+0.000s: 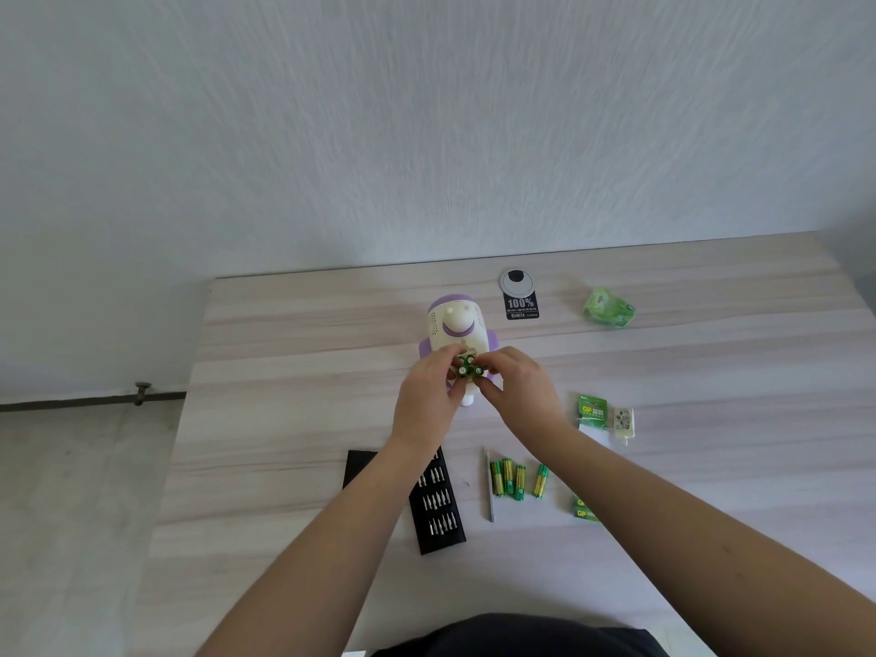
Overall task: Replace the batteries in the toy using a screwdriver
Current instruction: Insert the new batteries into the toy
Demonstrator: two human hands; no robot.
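A white and purple toy [456, 324] lies on the wooden table [284, 348] at its middle. Both hands meet over the toy's near part. My left hand [429, 395] and my right hand [519, 386] pinch a small cluster of green batteries [469, 368] between their fingertips, right above the toy. Several loose green batteries [514, 478] lie on the table nearer to me. A thin grey screwdriver [489, 488] lies just left of them. The battery compartment is hidden behind the hands.
An open black case of screwdriver bits [438, 502] sits partly under my left forearm. Green battery packaging [592, 410], a small white cover [622, 422], a crumpled green wrapper [608, 308], green packs [584, 509] and a black card [522, 305] by a grommet lie around.
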